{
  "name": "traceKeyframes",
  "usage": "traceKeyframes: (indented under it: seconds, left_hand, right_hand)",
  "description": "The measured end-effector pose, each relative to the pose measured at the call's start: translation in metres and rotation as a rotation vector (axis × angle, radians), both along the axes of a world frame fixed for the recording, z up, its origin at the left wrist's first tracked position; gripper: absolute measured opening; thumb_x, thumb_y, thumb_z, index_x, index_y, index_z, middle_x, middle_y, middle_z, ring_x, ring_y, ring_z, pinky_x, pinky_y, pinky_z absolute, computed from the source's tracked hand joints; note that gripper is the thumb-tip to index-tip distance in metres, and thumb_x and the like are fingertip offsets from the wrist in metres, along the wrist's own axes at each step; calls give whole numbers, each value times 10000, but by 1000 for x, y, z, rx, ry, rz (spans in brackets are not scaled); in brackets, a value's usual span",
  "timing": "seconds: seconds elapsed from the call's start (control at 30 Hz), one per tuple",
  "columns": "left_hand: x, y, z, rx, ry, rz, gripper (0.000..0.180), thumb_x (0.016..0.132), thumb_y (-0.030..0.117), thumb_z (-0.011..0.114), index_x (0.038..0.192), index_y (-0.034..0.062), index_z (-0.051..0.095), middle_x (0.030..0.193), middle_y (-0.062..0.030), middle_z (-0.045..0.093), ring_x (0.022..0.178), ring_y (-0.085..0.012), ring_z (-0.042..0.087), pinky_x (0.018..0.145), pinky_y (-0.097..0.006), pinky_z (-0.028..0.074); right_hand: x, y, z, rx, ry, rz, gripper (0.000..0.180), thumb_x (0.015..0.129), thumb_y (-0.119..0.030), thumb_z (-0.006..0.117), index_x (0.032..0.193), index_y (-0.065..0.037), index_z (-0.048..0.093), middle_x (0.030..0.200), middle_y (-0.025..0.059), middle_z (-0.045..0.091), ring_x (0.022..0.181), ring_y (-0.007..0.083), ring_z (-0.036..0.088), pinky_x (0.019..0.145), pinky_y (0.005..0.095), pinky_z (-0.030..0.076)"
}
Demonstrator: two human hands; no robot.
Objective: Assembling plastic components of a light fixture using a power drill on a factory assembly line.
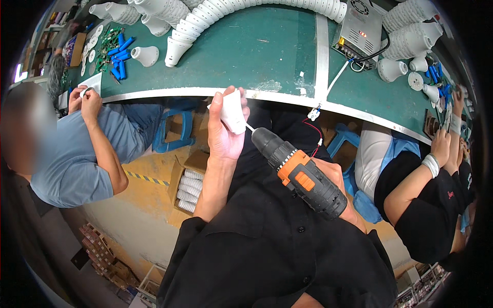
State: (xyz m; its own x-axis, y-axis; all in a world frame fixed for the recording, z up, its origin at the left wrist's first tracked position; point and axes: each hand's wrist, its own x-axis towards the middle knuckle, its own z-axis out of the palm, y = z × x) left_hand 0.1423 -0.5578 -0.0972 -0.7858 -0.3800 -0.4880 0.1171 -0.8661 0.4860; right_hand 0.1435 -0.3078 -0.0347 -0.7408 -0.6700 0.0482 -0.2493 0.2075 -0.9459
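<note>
The left hand [223, 131] is closed around a white housing [232, 110], holding it in the air just below the edge of the green surface [257, 51], in front of the person's chest. The right hand [341, 197] grips an orange-and-black drill [303, 174], mostly hidden behind the tool's body. The drill's bit touches the housing's lower right side, so the screwing looks under way rather than finished; whether a screw is seated is too small to tell. The housing's long axis runs from about 11 o'clock to 5 o'clock, its lower end facing the drill. The drill's axis runs from 4 o'clock up to 10 o'clock, nose toward the housing. At 12 o'clock a long row of nested white housings [205, 15] curls over the surface, and a carton [191, 187] holding more sits on the floor at 7 o'clock, suggesting many pieces remain.
</note>
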Motion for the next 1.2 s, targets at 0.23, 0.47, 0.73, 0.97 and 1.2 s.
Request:
traceKeyframes:
  seconds: [0.23, 0.47, 0.73, 0.97, 1.2]
  left_hand:
    - [3, 6, 2, -269, 87, -15, 640, 955, 623, 504, 1176, 28, 583, 830, -125, 635, 611, -177, 560, 531, -281, 428]
    - [-1, 5, 3, -241, 97, -18, 643, 966, 603, 378, 1156, 20, 575, 733, -123, 586, 550, -195, 521, 490, -297, 382]
    - [1, 10, 0, -389, 151, 5, 547, 940, 486, 364, 1160, 17, 540, 737, -135, 577, 580, -207, 531, 491, -317, 409]
    - [0, 13, 1, -433, 186, 42, 535, 932, 476, 353, 1144, 15, 523, 737, -140, 577, 577, -203, 532, 487, -309, 420]
    - [-5, 14, 6, -508, 198, 94, 599, 937, 547, 331, 1090, 0, 523, 614, -106, 517, 502, -184, 472, 465, -293, 365]
  right_hand:
    - [1, -2, 0, -14, -13, -9, 220, 721, -34, 750, 886, 52, 632, 794, 138, 636, 660, 288, 662, 569, 336, 506]
    - [0, 0, 3, 16, -38, 35, 214, 732, -32, 744, 900, 54, 642, 784, 129, 636, 656, 278, 662, 567, 339, 502]
    - [0, -1, 1, 13, -49, 38, 221, 726, -26, 745, 908, 56, 650, 814, 144, 658, 686, 285, 680, 594, 338, 524]
    - [1, -1, 0, 28, -66, 40, 250, 717, -35, 744, 933, 57, 659, 845, 155, 671, 721, 298, 690, 638, 345, 542]
    - [-4, -4, -4, -6, -12, 102, 243, 732, -48, 733, 936, 56, 651, 854, 149, 656, 736, 307, 671, 645, 353, 526]
